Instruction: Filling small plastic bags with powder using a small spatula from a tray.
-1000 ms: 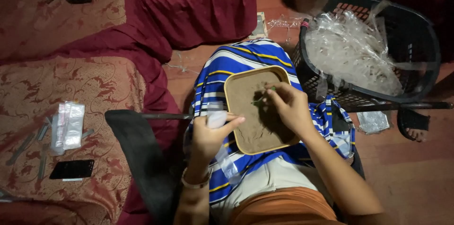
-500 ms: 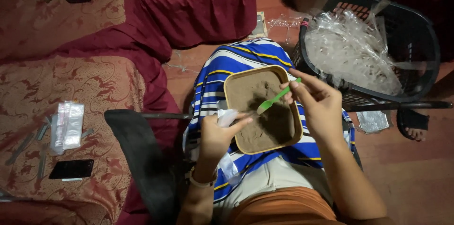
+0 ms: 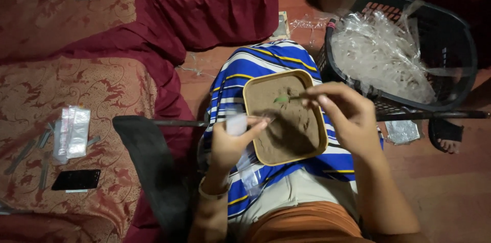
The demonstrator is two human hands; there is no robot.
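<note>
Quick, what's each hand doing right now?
Left hand: closed on a small clear packet.
Right hand: closed on a green scoop over the tray of brown powder.

Tan tray (image 3: 250,101), blue-striped cloth (image 3: 266,59), black basket (image 3: 455,43), green scoop (image 3: 282,99).

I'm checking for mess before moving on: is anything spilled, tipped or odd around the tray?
No spill shows. The tray of brown powder sits slightly askew on the striped cloth, powder inside the rim. The right hand holds a green scoop over it; the left hand holds a small clear bag. Loose clear bags fill the basket.
</note>
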